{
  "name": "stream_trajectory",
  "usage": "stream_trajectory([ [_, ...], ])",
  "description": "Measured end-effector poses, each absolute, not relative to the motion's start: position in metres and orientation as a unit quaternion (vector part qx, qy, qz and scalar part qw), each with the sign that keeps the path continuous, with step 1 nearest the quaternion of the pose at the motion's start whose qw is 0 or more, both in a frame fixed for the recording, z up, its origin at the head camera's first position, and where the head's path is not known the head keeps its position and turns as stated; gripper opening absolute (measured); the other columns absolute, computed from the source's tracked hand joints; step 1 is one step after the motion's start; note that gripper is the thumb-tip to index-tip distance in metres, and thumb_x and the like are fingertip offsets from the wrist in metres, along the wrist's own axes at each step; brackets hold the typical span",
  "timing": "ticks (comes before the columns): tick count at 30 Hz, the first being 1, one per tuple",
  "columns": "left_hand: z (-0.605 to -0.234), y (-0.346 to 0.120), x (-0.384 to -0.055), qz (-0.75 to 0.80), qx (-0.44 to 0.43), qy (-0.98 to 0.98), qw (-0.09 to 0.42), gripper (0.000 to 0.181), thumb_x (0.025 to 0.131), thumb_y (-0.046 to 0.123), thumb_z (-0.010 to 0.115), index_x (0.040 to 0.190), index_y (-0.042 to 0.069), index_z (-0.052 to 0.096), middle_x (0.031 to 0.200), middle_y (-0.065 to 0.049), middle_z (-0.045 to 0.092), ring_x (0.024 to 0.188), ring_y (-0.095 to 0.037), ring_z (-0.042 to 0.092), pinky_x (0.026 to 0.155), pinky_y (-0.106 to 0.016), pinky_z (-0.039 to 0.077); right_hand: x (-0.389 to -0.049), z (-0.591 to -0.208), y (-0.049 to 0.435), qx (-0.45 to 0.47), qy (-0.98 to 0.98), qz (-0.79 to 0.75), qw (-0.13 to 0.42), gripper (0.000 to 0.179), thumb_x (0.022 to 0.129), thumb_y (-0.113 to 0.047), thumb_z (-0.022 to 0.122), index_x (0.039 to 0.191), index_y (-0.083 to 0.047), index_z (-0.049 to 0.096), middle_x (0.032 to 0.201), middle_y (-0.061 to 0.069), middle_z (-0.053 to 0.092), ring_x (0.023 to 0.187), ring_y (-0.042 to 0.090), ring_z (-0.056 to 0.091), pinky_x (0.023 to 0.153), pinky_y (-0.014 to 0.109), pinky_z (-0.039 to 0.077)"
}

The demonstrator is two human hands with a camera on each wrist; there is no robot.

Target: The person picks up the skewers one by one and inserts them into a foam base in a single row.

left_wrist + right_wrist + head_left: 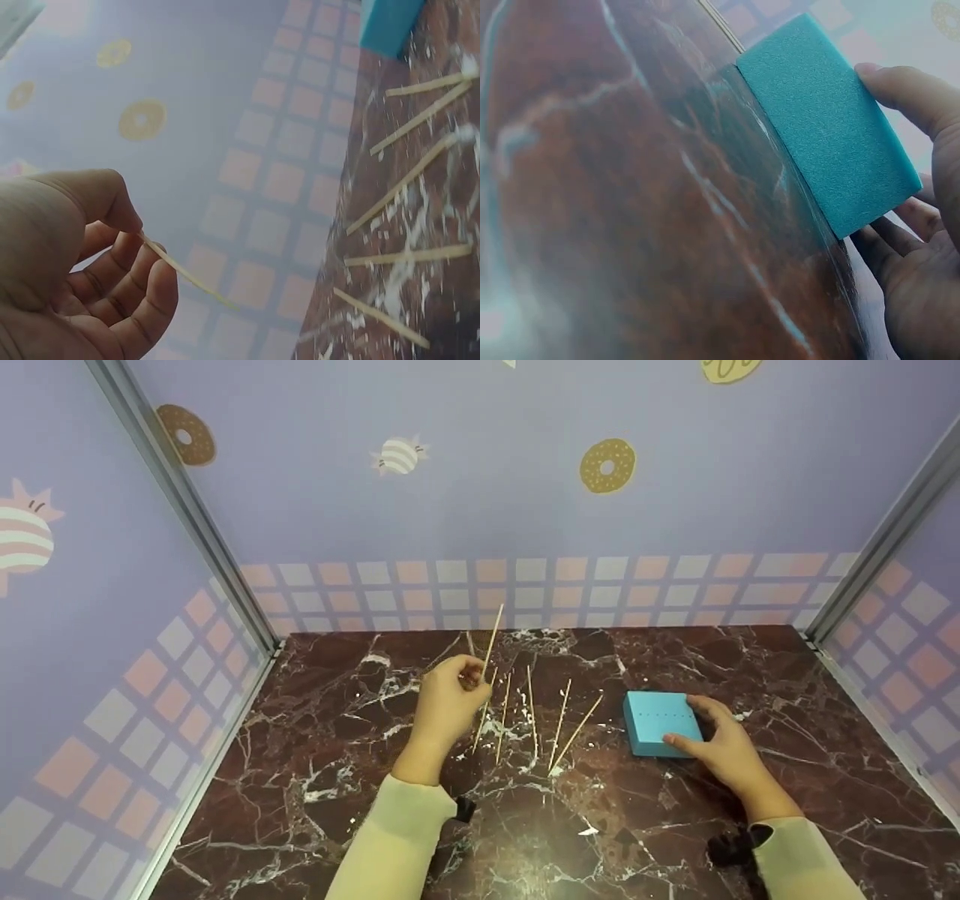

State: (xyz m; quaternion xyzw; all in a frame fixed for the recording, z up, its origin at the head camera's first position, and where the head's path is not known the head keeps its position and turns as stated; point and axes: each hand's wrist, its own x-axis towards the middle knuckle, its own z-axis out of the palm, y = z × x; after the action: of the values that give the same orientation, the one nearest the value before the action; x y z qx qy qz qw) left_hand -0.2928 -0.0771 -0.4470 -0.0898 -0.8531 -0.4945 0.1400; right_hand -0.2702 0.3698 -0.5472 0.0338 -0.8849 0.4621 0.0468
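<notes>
My left hand [448,699] pinches a thin wooden stick [493,639] between thumb and fingertips, its long end pointing up and away. In the left wrist view that stick [191,276] slants down to the right from the fingertips. Below and to the right of this hand, several similar sticks [531,712] lie spread on the table. On the right, a light blue block [651,739] rests on the tabletop, with a row of small dark holes across its top. My right hand [726,754] grips its right side, thumb on the near part and fingers round the far corner.
The dark red marbled tabletop [570,847] has white veins and some pale flecks. Purple patterned walls [495,510] enclose it at the back and both sides, with metal posts [187,510] at the corners.
</notes>
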Motion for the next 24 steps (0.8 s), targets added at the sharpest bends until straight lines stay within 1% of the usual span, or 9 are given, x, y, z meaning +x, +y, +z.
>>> stream_trajectory([
  [4, -0.439, -0.061, -0.290, -0.509, -0.111, -0.843, 0.134, 0.027, 0.093, 0.004, 0.075, 0.118, 0.008, 0.080, 0.104, -0.005, 0.077, 0.090, -0.017, 0.071, 0.086, -0.036, 0.064, -0.271, -0.546, 0.370, 0.040, -0.890, 0.453, 0.046, 0.091, 0.101, -0.029, 0.087, 0.169, 0.008, 0.040, 0.178, 0.036, 0.029, 0.163, 0.059, 0.033, 0.131, 0.078, 0.027],
  [9, -0.434, -0.041, -0.289, -0.522, -0.142, -0.831, 0.130, 0.026, 0.094, 0.003, 0.074, 0.119, 0.009, 0.079, 0.108, -0.006, 0.076, 0.092, -0.015, 0.070, 0.085, -0.033, 0.063, -0.270, -0.545, 0.370, 0.042, -0.886, 0.460, 0.041, 0.083, 0.104, -0.023, 0.082, 0.169, 0.008, 0.040, 0.175, 0.036, 0.032, 0.159, 0.057, 0.037, 0.129, 0.075, 0.032],
  [14, -0.437, -0.021, -0.289, -0.529, -0.172, -0.820, 0.131, 0.032, 0.092, 0.002, 0.074, 0.123, 0.008, 0.077, 0.109, -0.006, 0.075, 0.091, -0.013, 0.068, 0.086, -0.029, 0.063, -0.268, -0.548, 0.371, 0.041, -0.882, 0.468, 0.040, 0.083, 0.103, -0.020, 0.081, 0.169, 0.009, 0.039, 0.174, 0.036, 0.033, 0.159, 0.058, 0.037, 0.129, 0.073, 0.032],
  [17, -0.440, -0.011, -0.291, -0.536, -0.185, -0.814, 0.128, 0.036, 0.091, 0.001, 0.074, 0.126, 0.009, 0.075, 0.108, -0.006, 0.075, 0.090, -0.012, 0.068, 0.085, -0.029, 0.064, -0.267, -0.549, 0.372, 0.043, -0.883, 0.466, 0.040, 0.083, 0.104, -0.021, 0.081, 0.169, 0.009, 0.040, 0.174, 0.036, 0.033, 0.159, 0.058, 0.037, 0.129, 0.074, 0.032],
  [21, -0.444, 0.000, -0.294, -0.544, -0.197, -0.807, 0.124, 0.034, 0.093, 0.000, 0.074, 0.126, 0.008, 0.074, 0.106, -0.007, 0.074, 0.089, -0.010, 0.067, 0.084, -0.027, 0.063, -0.269, -0.549, 0.372, 0.044, -0.886, 0.460, 0.040, 0.082, 0.104, -0.023, 0.082, 0.168, 0.008, 0.041, 0.174, 0.036, 0.035, 0.158, 0.058, 0.038, 0.129, 0.075, 0.031],
  [24, -0.444, 0.007, -0.297, -0.545, -0.207, -0.802, 0.126, 0.032, 0.094, -0.001, 0.074, 0.125, 0.008, 0.073, 0.106, -0.007, 0.073, 0.090, -0.009, 0.066, 0.085, -0.025, 0.063, -0.270, -0.548, 0.373, 0.043, -0.886, 0.460, 0.042, 0.082, 0.103, -0.022, 0.082, 0.168, 0.008, 0.041, 0.174, 0.036, 0.035, 0.158, 0.057, 0.039, 0.129, 0.073, 0.032],
])
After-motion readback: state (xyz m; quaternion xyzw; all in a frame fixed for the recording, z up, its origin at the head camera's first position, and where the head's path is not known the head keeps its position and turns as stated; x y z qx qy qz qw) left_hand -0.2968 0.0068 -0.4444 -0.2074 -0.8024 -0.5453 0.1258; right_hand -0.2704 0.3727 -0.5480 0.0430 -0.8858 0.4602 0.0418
